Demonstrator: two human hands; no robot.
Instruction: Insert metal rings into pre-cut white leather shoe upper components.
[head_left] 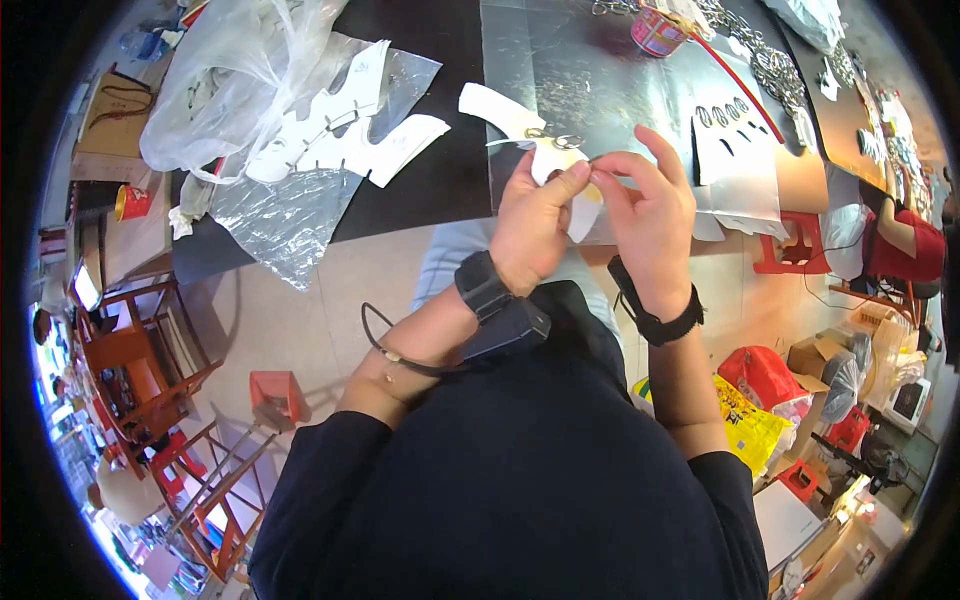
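Note:
Over the near edge of the table, my left hand [533, 228] grips a white curved flat piece [500, 110] between thumb and fingers. Shiny metal rings [566, 142] sit on the middle of this piece, just beyond my left thumb. My right hand [652, 212] is beside it, thumb and index finger pinched together close to the left thumb tip. Whatever lies in that pinch is too small or hidden to make out. The other right fingers are raised and bent. Below the hands, the lower end of the white piece hangs past the table edge.
White cut pieces [385, 145] lie on clear plastic at the left, beside a translucent bag [225, 90]. At right, a white card [735, 160] bears several dark rings. Behind it are a red stick [738, 88], a pink tub [657, 33] and metal chain [778, 70].

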